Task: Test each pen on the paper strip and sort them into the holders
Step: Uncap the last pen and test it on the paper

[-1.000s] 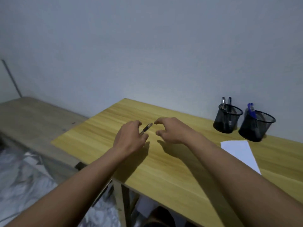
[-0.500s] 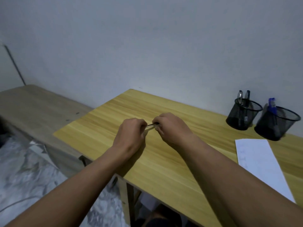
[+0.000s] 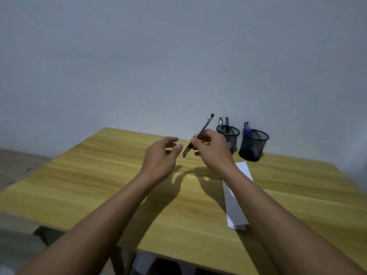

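Pinching black pen (image 3: 204, 127) w/ right hand (image 3: 214, 150) fingers; left hand (image 3: 160, 158) fingers loosely spread.

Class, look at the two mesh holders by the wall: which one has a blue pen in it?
The right-hand holder, with the blue pen standing in it; the left-hand holder has only dark pens.

A yellow wooden table (image 3: 99, 175) with long streaks of grain fills the lower half of the view. Behind the table rises a plain, pale grey wall (image 3: 178, 56). To the left of the table, and lower than its top, lies a dull grey wooden surface (image 3: 17, 167). Under the table's near left edge sits a dark piece of frame (image 3: 42, 233). Below the near edge, something white (image 3: 146, 262) shows, too dim to identify.
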Demonstrator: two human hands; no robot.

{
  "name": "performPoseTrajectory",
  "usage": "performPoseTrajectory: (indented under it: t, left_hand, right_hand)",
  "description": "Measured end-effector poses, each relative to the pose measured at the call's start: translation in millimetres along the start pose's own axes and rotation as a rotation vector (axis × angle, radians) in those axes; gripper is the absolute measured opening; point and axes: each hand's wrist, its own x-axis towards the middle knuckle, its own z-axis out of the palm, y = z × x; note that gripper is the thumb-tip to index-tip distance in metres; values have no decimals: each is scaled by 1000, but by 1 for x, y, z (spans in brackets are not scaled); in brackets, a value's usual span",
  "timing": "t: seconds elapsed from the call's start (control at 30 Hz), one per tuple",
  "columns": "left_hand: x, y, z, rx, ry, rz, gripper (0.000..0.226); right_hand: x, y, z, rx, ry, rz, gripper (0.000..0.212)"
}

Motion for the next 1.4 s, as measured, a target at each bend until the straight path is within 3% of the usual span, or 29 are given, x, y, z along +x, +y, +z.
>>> performPoseTrajectory:
  t: [0.1, 0.27, 0.57, 1.27, 1.4]
  left_hand:
    - [-1, 20, 30, -239, -200, -32, 30]
    - [3, 55, 60, -479, -263, -42, 8]
    - [10, 77, 64, -413, -476, -29, 18]
    - [23, 77, 56, -303, -545, -57, 24]
    - [35, 56, 39, -289, -481, -120, 23]
  right_hand:
    - [-12, 1, -37, 424, 97, 164, 7]
    - [-31, 9, -75, 639, 147, 243, 7]
    - [-46, 18, -99, 649, 136, 246, 5]
    - [-42, 28, -92, 654, 195, 196, 7]
    - [-37, 38, -117, 772, 333, 247, 10]
